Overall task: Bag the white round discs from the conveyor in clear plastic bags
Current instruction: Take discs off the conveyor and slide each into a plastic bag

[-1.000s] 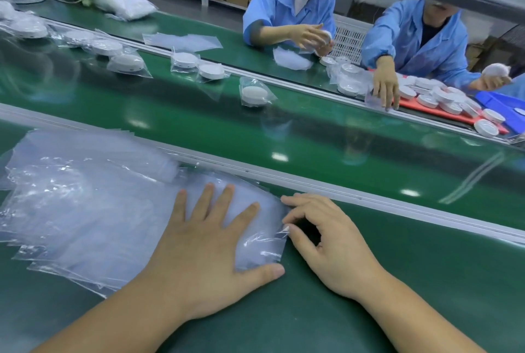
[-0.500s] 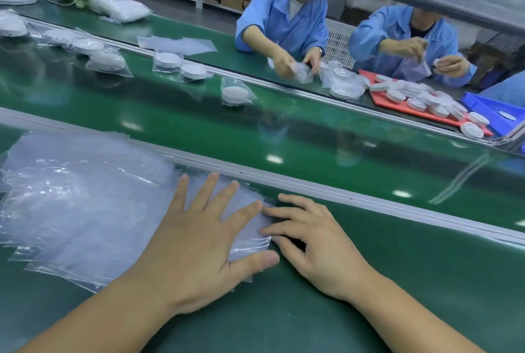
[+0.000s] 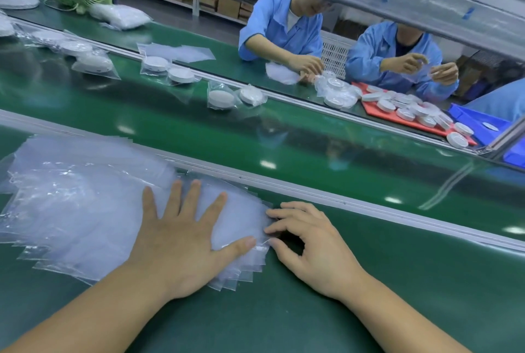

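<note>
Here, left hand [image 3: 181, 241] flat on bags [image 3: 79, 204], right hand [image 3: 312, 247] at their edge.

The right grip [image 3: 312, 247] has curled (fingers lay flat) at the bag stack [image 3: 85, 204].

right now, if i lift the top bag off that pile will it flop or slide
Probably floppy: the bags are thin, wrinkled film. Likely slippery too, since they lie fanned out under the flat left hand.

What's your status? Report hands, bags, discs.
Left hand flat on stack of clear plastic bags. Right hand fingertips at stack's edge, pinch unclear. White round discs on conveyor, already bagged, none in hand.
</note>
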`<state>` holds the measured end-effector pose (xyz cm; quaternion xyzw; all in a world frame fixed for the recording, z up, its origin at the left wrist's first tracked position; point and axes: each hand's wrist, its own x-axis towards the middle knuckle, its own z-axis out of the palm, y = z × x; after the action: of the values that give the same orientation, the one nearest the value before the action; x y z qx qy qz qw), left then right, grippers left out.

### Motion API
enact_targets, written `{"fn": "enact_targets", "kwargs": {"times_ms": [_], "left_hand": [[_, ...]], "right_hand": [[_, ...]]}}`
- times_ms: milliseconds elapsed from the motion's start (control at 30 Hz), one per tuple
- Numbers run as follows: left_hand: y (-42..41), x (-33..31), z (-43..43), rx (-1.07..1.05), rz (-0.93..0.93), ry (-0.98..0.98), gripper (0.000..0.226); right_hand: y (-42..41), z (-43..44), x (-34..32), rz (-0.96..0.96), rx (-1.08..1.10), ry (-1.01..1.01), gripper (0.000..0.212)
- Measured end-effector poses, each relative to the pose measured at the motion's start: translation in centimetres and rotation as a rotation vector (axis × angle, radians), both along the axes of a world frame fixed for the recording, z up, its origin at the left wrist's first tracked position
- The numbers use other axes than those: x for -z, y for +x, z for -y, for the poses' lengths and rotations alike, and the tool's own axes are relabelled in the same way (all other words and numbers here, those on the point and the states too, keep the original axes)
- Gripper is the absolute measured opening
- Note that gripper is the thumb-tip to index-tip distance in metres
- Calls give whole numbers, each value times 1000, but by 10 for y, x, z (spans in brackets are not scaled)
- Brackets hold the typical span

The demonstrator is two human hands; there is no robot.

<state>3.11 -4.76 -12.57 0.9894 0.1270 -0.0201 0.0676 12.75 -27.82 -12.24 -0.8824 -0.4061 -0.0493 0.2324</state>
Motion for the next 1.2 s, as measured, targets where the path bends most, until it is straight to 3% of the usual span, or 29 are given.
{"fn": "enact_targets", "kwargs": {"times_ms": [133, 267, 433, 633, 1200], "left_hand": [[-3, -3, 1, 12, 18, 22, 111], [-3, -10, 5, 92, 151, 58, 98], [-4, -18, 10, 203, 165, 98, 94], [-5, -15, 7, 167, 115, 107, 100], [-5, -19, 8, 158, 128, 127, 94]], "right_hand": [[-1, -2, -4, -2, 1, -150, 40], [0, -6, -7, -13, -32, -342, 49], [0, -4, -6, -13, 22, -313, 59], [4, -6, -4, -77, 64, -392, 67], [3, -6, -6, -97, 88, -359, 67]]}}
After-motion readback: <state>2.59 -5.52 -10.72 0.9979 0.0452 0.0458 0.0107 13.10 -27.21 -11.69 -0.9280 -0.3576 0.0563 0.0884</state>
